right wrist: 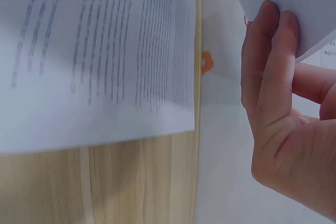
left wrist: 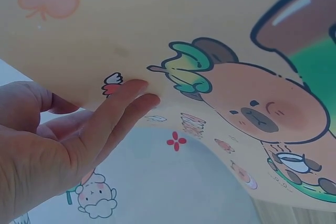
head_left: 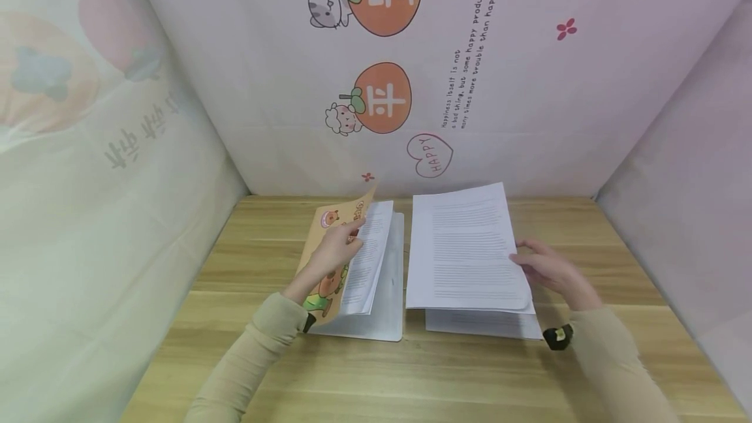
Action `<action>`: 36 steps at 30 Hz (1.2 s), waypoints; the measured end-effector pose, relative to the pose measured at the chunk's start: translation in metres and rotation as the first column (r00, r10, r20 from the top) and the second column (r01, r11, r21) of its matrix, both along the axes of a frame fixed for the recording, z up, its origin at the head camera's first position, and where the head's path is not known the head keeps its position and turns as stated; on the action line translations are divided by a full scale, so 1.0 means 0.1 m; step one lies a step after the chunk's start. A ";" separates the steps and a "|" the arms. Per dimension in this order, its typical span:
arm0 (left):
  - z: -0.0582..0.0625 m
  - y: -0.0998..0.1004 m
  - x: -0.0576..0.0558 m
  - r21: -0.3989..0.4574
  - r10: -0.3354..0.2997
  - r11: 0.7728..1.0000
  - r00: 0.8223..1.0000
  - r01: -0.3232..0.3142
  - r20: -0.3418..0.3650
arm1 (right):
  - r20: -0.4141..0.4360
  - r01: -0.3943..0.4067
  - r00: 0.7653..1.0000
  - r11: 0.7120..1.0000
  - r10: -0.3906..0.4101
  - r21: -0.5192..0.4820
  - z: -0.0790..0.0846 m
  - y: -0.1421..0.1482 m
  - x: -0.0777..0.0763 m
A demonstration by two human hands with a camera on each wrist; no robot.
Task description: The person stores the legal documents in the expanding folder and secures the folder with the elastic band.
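Note:
My left hand (head_left: 336, 250) pinches the raised edge of an orange folder cover (left wrist: 126, 30) printed with capybara cartoons. In the left wrist view, two fingers lie along its outside and the thumb is behind its edge. Under the cover stand printed sheets (head_left: 369, 260), over the folder's pale back panel (head_left: 388, 315). On the right, my right hand (head_left: 549, 266) holds printed paper sheets (head_left: 464, 250) by their right edge, thumb on top. Beneath these, another printed sheet (head_left: 482, 323) lies on the table; it shows large in the right wrist view (right wrist: 100, 108).
The wood-grain table (head_left: 376, 377) meets a white cloth backdrop (head_left: 517, 116) behind, printed with orange fruit, cartoon animals and lettering. Similar cloth hangs at the left (head_left: 88, 227) and right (head_left: 693, 181). A narrow strip of table separates the folder from the sheets.

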State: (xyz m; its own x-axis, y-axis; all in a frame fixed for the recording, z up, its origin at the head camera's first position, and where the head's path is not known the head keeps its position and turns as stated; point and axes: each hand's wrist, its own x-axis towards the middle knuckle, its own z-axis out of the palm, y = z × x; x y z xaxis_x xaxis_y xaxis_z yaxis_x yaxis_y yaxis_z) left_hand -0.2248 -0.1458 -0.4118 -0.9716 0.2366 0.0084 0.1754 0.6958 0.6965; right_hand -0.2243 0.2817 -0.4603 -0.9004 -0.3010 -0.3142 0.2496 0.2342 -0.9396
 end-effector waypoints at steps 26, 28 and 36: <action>0.01 -0.04 -0.02 -0.014 -0.018 1.000 1.000 0.017 -0.025 | 0.013 -0.053 0.999 0.998 0.052 0.034 -0.08 -0.40 -0.14; 0.02 -0.04 -0.02 -0.012 -0.024 1.000 0.999 0.024 -0.028 | 0.012 -0.051 0.999 0.999 0.051 0.013 -0.10 -0.42 -0.15; 0.02 -0.05 -0.02 -0.007 -0.037 0.999 0.997 0.037 -0.064 | 0.018 -0.038 0.999 0.999 0.038 0.000 -0.09 -0.49 -0.16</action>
